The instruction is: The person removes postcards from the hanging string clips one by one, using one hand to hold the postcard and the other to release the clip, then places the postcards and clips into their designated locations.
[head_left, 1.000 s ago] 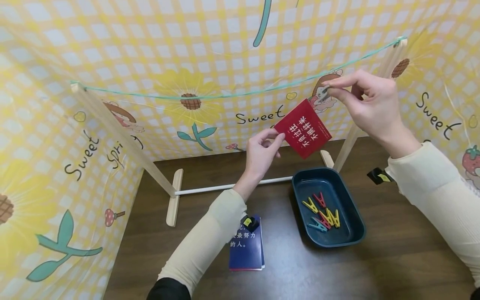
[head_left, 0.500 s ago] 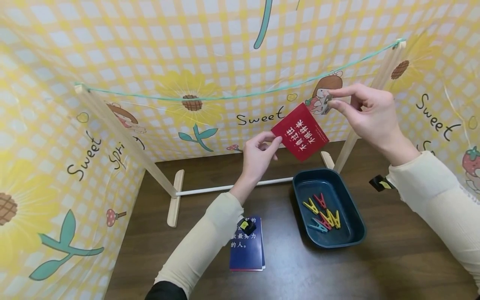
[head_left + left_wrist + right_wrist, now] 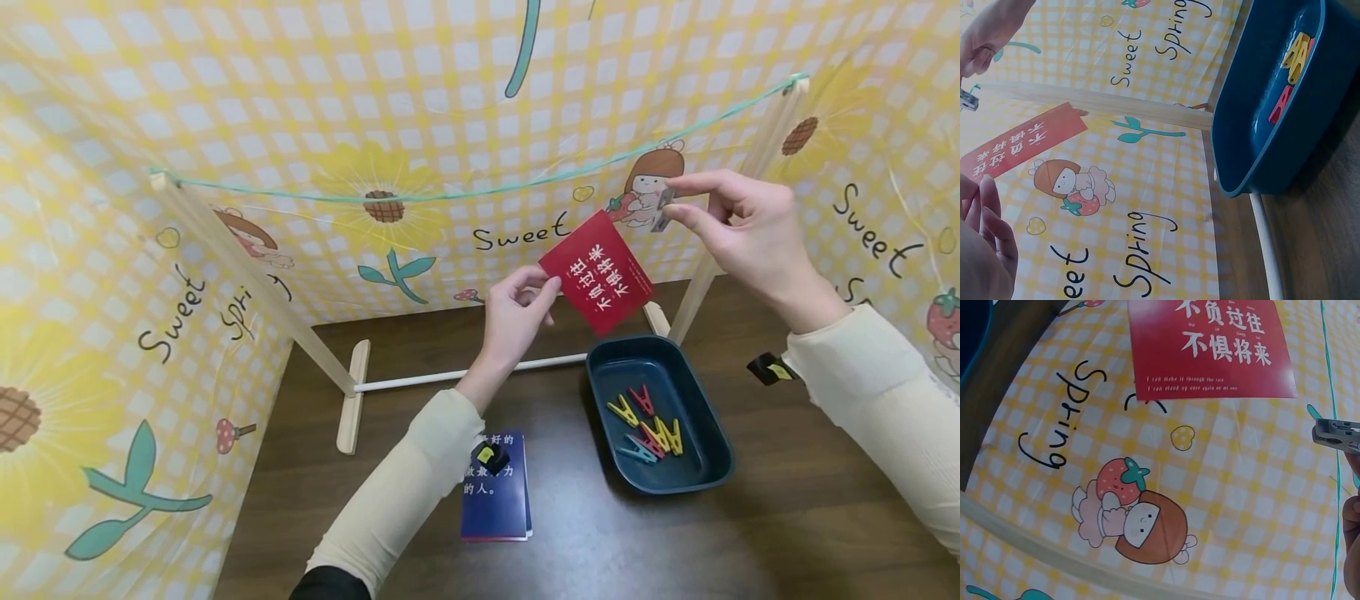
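My left hand (image 3: 516, 310) pinches a red card (image 3: 597, 272) with white Chinese writing by its left corner, between thumb and index finger. The card hangs tilted below a sagging green string (image 3: 480, 194). To its right, my right hand (image 3: 742, 218) pinches a small grey clothespin (image 3: 1335, 433) between thumb and fingertip. A gap separates this clothespin from the card's top corner. In the right wrist view the clothespin overlaps the string, and the card (image 3: 1213, 353) shows its printed face. In the left wrist view the card (image 3: 1025, 140) reaches out from the left fingertips.
The string runs between two wooden posts (image 3: 251, 279), joined low down by a white rod (image 3: 412, 379). A dark blue tub (image 3: 716, 433) with several coloured clothespins (image 3: 641, 398) stands at right. Blue cards (image 3: 495, 504) lie on the wooden table under the left forearm. Patterned cloth surrounds everything.
The red card has moved a little down and left with my left hand. My right hand and the grey clothespin have shifted down and slightly right, widening the gap to the card.
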Demonstrator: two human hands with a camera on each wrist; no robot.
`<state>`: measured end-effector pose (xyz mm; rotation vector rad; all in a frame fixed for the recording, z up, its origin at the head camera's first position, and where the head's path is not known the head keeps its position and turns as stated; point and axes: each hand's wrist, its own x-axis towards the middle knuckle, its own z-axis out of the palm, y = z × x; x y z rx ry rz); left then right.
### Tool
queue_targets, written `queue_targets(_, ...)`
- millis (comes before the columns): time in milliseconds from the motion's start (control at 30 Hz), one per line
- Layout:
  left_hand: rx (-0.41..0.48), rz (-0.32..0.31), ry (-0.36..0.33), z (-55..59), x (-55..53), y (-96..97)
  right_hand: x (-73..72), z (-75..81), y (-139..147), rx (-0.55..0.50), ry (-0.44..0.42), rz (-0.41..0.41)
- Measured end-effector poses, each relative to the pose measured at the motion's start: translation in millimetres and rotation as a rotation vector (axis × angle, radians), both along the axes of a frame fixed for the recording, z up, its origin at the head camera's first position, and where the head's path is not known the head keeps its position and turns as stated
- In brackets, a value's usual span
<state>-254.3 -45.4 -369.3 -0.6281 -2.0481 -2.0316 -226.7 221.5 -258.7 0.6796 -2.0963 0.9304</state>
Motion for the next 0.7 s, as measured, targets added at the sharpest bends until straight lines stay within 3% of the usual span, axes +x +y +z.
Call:
queue_targets(500,-0.024,-0.029,-0.018,-4.1,6.0,-8.4,3.1,-24.7,0,0.018,-0.069,0.017)
queue_targets(700,-0.018,-0.052,-0.021,-6.9,7.4,-8.7,9.1,-26.0,-3,0.038,-0.075,0.018)
